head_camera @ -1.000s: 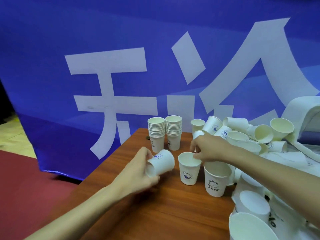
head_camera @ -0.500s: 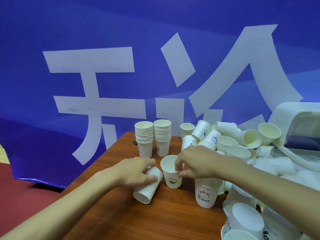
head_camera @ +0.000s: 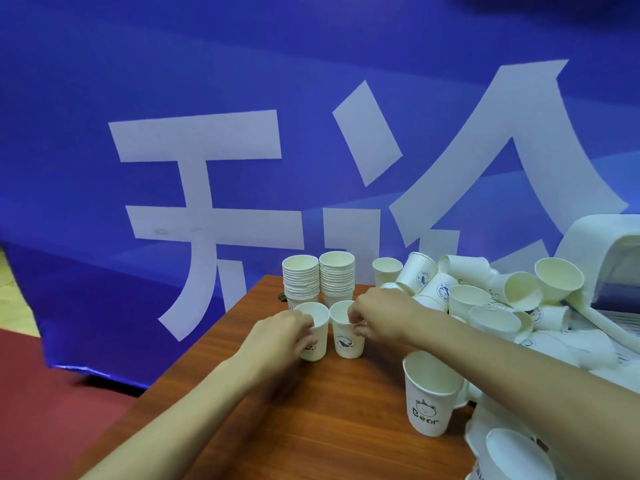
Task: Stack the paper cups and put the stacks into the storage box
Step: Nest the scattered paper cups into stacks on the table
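Note:
Two white paper cups stand upright side by side on the wooden table (head_camera: 311,427). My left hand (head_camera: 277,337) grips the left cup (head_camera: 317,332). My right hand (head_camera: 379,315) pinches the rim of the right cup (head_camera: 346,341), which bears a blue print. Behind them stand two tall stacks of cups, the left stack (head_camera: 300,280) and the right stack (head_camera: 337,277). A larger cup marked "Bear" (head_camera: 429,396) stands alone under my right forearm. A heap of loose cups (head_camera: 485,299) covers the right side of the table.
A blue banner (head_camera: 242,98) with large white characters hangs right behind the table. A white box-like object (head_camera: 602,244) sits at the far right edge. More cups (head_camera: 512,455) lie at the lower right. Red floor (head_camera: 41,393) lies left of the table.
My left hand turned its tipped cup upright and set it beside the other cup. My right hand slid the printed cup back toward the stacks. The camera shifted.

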